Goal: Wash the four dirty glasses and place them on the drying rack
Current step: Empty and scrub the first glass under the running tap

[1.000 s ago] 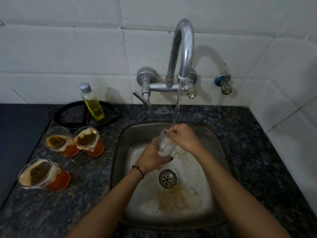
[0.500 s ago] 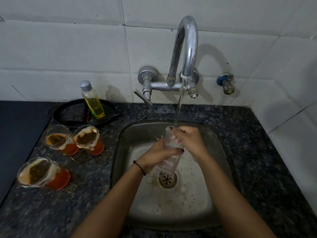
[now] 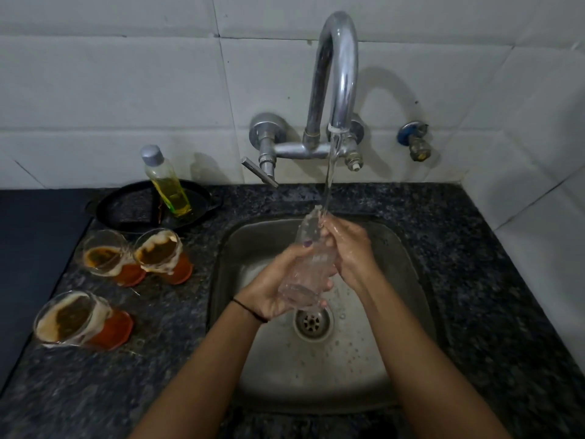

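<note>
Worktop [image 3: 474, 280], dark speckled stone, is wrapping round a steel sink [image 3: 411, 280] set against white tile. The tap [image 3: 335, 74] is running, a thin stream [image 3: 329, 175] falling just behind the sink's middle.

Left of the sink a black pan [image 3: 126, 210] is carrying a bottle of yellow liquid [image 3: 167, 185], probably the soap, kept within reach. In front of it three dirty glasses are waiting: two touching at the back [image 3: 104, 255] [image 3: 158, 251], and one nearer us, apart [image 3: 69, 318]. They are appearing to stand upright, though the wide lens is leaning them. Brown film and froth are coating the walls, with orange at the bottoms. We judge they are queued on the side away from the rinsing.

No drying rack is showing.

Both hands are working over the sink. The left hand [image 3: 272, 289], thin black band [image 3: 250, 310] at the wrist, is curling its fingers round the lower half of the fourth glass [image 3: 310, 267] from the left. The right hand [image 3: 351, 251] is wrapping the upper half from the right, wet, seemingly rubbing the wall.

The glass is looking clear. Its long axis is running steeply, the upper end leaning away from us and meeting the stream, the lower end hanging just above the drain [image 3: 311, 321]. Which end is the mouth we cannot tell. We judge the tilt is letting water sheet down the length and drop straight to the drain. Glass one is rinsing; three are remaining.
</note>
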